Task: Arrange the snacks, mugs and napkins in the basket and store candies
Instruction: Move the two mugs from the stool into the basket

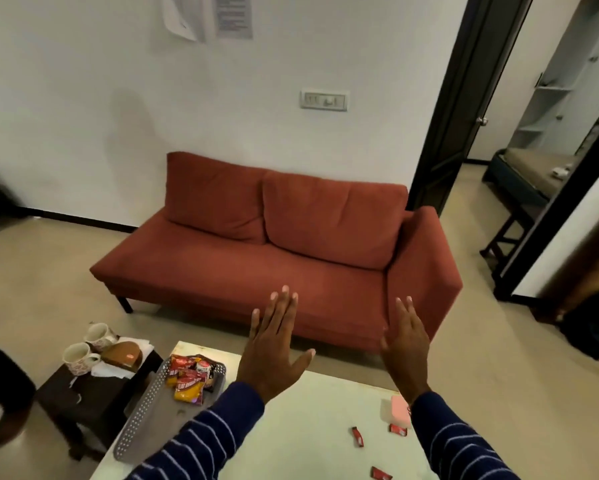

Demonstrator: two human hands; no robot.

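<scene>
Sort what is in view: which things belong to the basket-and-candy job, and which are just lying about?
Job: grey basket holding snack packets; two mugs and white napkins on the dark stool; red candies and pink container on the white table.

Lying about: red sofa, brown packet, wall papers.

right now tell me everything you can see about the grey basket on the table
The basket is a shallow grey tray with perforated walls, plastic by the look of it, lying flat along the left edge of the white table. Its far end holds a heap of snack packets in red and yellow wrappers; the near part of its floor shows bare. A striped sleeve hides part of its right side. Neither hand touches it.
</scene>
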